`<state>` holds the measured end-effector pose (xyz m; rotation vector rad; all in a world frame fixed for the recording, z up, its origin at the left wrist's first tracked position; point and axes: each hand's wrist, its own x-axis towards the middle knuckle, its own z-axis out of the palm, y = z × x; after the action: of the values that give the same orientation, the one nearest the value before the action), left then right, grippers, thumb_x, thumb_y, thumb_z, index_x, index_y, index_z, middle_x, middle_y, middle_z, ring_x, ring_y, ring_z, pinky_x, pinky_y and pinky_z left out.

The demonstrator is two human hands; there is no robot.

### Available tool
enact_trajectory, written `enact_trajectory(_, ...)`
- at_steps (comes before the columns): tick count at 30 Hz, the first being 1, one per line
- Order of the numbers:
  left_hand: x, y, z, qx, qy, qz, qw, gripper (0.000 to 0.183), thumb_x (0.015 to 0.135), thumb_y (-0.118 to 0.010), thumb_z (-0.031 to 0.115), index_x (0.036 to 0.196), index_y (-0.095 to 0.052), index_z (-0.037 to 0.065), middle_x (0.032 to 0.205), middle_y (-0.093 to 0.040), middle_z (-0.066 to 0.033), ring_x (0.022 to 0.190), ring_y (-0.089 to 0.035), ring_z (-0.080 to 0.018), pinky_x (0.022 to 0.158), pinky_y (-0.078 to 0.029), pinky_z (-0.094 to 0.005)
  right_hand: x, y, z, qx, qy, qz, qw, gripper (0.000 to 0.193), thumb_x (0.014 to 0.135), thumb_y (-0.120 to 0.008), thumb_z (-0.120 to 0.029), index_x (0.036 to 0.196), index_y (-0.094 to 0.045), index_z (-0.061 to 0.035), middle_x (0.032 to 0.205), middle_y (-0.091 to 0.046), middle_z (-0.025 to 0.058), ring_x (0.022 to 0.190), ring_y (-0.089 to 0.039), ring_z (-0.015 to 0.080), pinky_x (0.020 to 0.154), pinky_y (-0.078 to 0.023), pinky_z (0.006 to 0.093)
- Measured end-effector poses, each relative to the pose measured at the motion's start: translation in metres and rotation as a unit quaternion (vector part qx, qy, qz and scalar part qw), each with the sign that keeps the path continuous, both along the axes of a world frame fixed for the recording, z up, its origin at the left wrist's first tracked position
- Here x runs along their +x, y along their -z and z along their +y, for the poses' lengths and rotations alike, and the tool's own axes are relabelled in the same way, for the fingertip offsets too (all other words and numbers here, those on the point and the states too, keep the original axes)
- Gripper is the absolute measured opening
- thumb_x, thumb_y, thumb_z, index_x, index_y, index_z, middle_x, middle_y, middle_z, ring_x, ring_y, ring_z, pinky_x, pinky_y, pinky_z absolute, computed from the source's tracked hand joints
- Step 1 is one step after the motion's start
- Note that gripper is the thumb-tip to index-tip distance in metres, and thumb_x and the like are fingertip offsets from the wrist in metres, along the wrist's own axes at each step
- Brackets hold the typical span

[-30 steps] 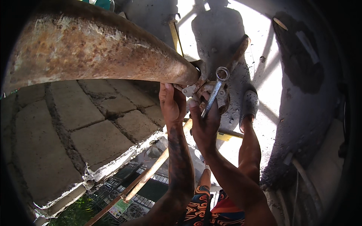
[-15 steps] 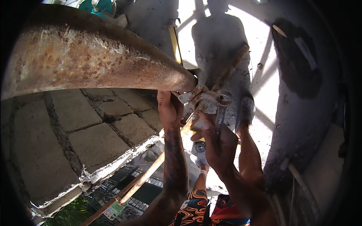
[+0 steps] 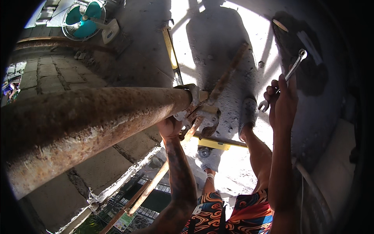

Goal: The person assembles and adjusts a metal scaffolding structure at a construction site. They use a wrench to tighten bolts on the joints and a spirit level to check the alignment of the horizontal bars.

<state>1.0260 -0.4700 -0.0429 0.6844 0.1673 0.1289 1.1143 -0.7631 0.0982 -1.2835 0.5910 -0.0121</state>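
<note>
A thick rusty pipe (image 3: 97,107) runs from the left edge to the middle, where it meets a rusty scaffold clamp (image 3: 209,113). My left hand (image 3: 170,127) is closed at the clamp, under the pipe's end; the pipe hides its fingertips. Out to the right and clear of the clamp, my right hand (image 3: 283,102) grips a steel combination wrench (image 3: 294,70). The ring end points up and away, while the open end shows below my fingers. Thinner rusty bars, one a lower pole (image 3: 150,191), pass by the clamp.
A block wall (image 3: 105,163) lies at left, below the pipe. Far left stands a fan (image 3: 83,21) with teal blades. A yellow bar (image 3: 170,45) rises beyond the clamp; another yellow piece (image 3: 214,144) lies near my feet. A wooden-handled tool (image 3: 313,189) is at lower right.
My right hand has drawn the wrench away from the clamp, out to the right. My left hand stays at the clamp. The view has shifted, bringing the fan fully into sight.
</note>
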Motion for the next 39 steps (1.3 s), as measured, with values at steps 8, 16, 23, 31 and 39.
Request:
enact_trajectory(8, 0.031, -0.013, -0.028, 0.079, -0.066, -0.124, 0.987, 0.028, 0.098, -0.061, 0.025, 0.121, -0.057, 0.009, 0.114, -0.056, -0.0092, 0.116, -0.054, -0.0261, 0.105, -0.044, -0.0445, 0.013, 0.014, -0.005, -0.188, -0.407, -0.036, 0.893, 0.046, 0.098, -0.058, -0.015, 0.143, -0.054, -0.0090, 0.068, -0.062, 0.0096, 0.058, -0.051, 0.0093, 0.060, -0.046, 0.0288)
enact_trajectory(16, 0.052, -0.008, -0.012, 0.005, 0.016, -0.116, 0.993, 0.030, 0.097, -0.062, 0.032, 0.116, -0.061, 0.009, 0.108, -0.060, -0.0044, 0.110, -0.056, -0.0244, 0.105, -0.043, -0.0488, 0.006, 0.013, 0.020, -0.166, -0.397, 0.068, 0.900, 0.036, 0.094, -0.069, -0.032, 0.106, -0.069, 0.0016, 0.071, -0.065, 0.0096, 0.066, -0.063, 0.0127, 0.064, -0.050, 0.0292)
enact_trajectory(23, 0.038, -0.052, -0.036, 0.082, -0.052, 0.038, 0.995, 0.050, 0.104, -0.052, 0.040, 0.137, -0.054, 0.002, 0.109, -0.061, -0.0077, 0.101, -0.061, -0.0192, 0.093, -0.051, -0.0343, -0.021, 0.042, 0.075, -0.086, -0.370, -0.083, 0.921, 0.040, 0.091, -0.075, -0.033, 0.109, -0.068, 0.0020, 0.087, -0.070, 0.0078, 0.084, -0.064, 0.0088, 0.073, -0.051, 0.0302)
enact_trajectory(31, 0.042, -0.069, -0.016, 0.169, 0.080, 0.099, 0.977, 0.051, 0.102, -0.056, 0.037, 0.136, -0.056, -0.002, 0.126, -0.063, -0.0118, 0.115, -0.062, -0.0208, 0.101, -0.049, -0.0357, -0.024, 0.049, 0.081, -0.111, -0.356, -0.088, 0.924, 0.043, 0.088, -0.074, -0.040, 0.083, -0.071, 0.0027, 0.063, -0.063, 0.0089, 0.059, -0.059, 0.0104, 0.055, -0.046, 0.0327)
enact_trajectory(39, 0.037, -0.036, 0.085, 0.371, 0.174, 0.145, 0.901, 0.046, 0.093, -0.072, 0.033, 0.122, -0.063, -0.001, 0.125, -0.065, -0.0146, 0.115, -0.064, -0.0263, 0.100, -0.053, -0.0409, -0.003, 0.055, 0.082, -0.071, -0.369, -0.059, 0.925, 0.044, 0.086, -0.076, -0.043, 0.084, -0.076, 0.0009, 0.062, -0.066, 0.0056, 0.058, -0.059, 0.0094, 0.055, -0.046, 0.0307)
